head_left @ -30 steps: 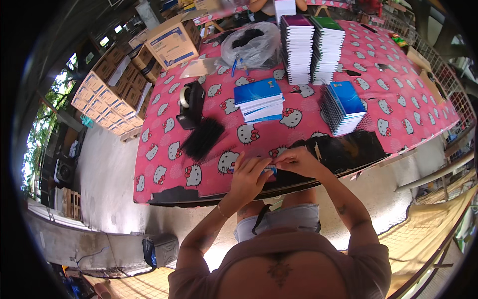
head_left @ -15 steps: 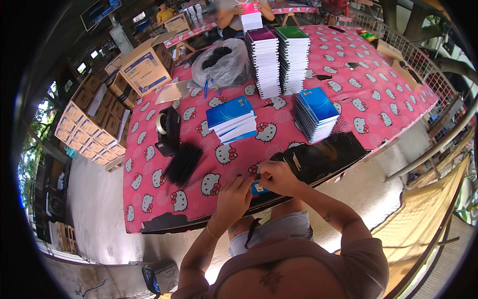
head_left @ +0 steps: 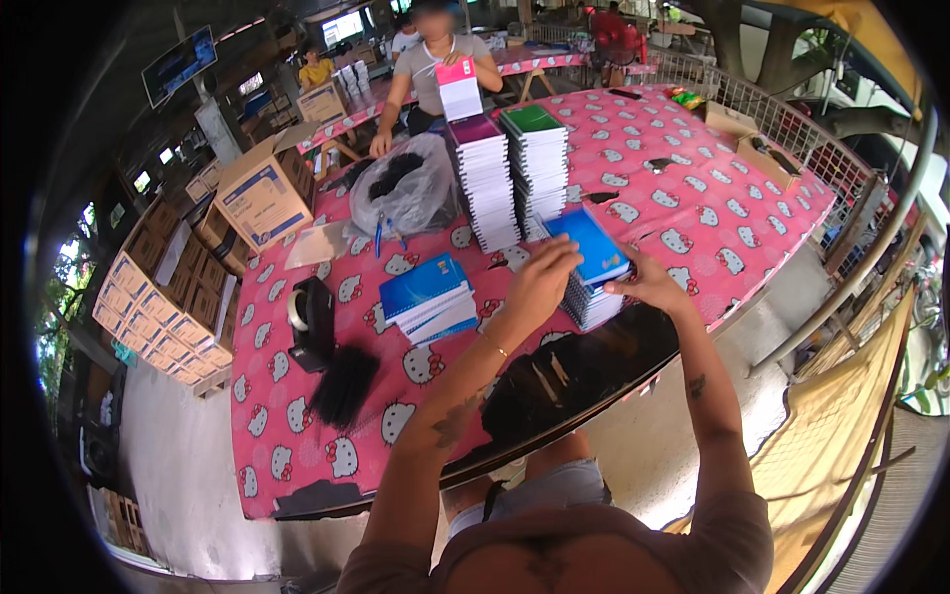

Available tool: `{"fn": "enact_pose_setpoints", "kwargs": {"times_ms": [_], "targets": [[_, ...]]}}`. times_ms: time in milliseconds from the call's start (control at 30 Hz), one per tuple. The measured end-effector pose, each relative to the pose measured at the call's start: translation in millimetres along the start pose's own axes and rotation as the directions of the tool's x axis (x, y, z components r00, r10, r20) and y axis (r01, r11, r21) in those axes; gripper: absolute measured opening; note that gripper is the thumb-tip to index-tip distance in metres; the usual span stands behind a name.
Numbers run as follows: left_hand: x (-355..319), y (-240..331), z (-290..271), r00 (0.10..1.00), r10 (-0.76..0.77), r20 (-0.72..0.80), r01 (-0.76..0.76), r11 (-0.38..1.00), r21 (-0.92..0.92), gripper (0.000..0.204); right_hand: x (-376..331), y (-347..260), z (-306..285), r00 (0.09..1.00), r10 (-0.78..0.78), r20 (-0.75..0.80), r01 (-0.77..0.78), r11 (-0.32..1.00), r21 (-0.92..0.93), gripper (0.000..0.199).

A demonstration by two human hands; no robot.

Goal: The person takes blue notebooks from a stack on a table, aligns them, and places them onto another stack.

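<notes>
The blue notebook point(head_left: 594, 246) lies between both hands point(head_left: 540, 283) point(head_left: 649, 281).

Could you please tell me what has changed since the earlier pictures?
The left hand and right hand have left the table's near edge, moving forward and right, and now touch the blue notebook atop the right-hand blue stack. The small blue piece between them has gone from that edge. The other blue pile, tape dispenser and black bundle stayed put.
</notes>
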State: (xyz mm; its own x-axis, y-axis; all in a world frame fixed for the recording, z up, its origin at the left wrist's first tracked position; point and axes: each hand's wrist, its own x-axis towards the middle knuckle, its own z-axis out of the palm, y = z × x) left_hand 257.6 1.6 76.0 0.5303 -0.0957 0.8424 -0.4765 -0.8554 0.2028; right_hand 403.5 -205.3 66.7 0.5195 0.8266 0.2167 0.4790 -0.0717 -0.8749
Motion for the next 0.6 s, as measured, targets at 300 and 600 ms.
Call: {"fn": "enact_pose_setpoints", "kwargs": {"times_ms": [300,600], "targets": [[-23.0,-4.7,35.2,0.974,-0.223,-0.026,0.221,0.972,-0.082,0.032,10.2,6.1,-18.0,0.980,0.184,0.074,-0.196,0.956,0.220,0.101],[-13.2,-35.5,139.5,0.052,-0.991,0.120,0.665,-0.056,-0.745,0.050,66.3,23.7,2.2,0.918,0.357,0.170,-0.395,0.844,0.363,0.085]]}}
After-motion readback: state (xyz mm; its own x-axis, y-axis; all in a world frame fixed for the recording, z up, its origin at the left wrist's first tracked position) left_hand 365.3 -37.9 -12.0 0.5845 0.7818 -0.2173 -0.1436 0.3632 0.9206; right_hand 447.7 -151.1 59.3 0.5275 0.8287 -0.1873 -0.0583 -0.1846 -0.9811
